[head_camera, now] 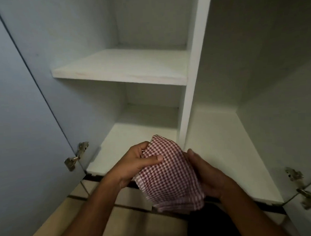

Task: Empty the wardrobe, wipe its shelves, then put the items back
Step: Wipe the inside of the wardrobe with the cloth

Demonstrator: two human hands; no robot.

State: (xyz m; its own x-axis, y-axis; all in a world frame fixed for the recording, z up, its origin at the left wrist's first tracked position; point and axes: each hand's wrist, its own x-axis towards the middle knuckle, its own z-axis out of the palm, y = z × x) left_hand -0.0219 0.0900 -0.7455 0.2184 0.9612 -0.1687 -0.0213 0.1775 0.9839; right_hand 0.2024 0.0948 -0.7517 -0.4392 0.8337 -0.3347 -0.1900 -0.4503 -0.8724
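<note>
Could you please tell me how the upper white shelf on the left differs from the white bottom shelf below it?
The upper white shelf sits higher and shows faint pinkish marks near its front edge; the white bottom shelf looks cleaner and lies at the wardrobe's base. The red-and-white checked cloth, held by both hands, overlaps the bottom shelf's front in view, not the upper shelf. Both are white, flat and bare.

Right hand's [209,176] fingers were hidden behind the checked cloth [168,172], both forearms ran off the bottom edge, the right door hinge [304,191] was blurred at lower right.
</note>
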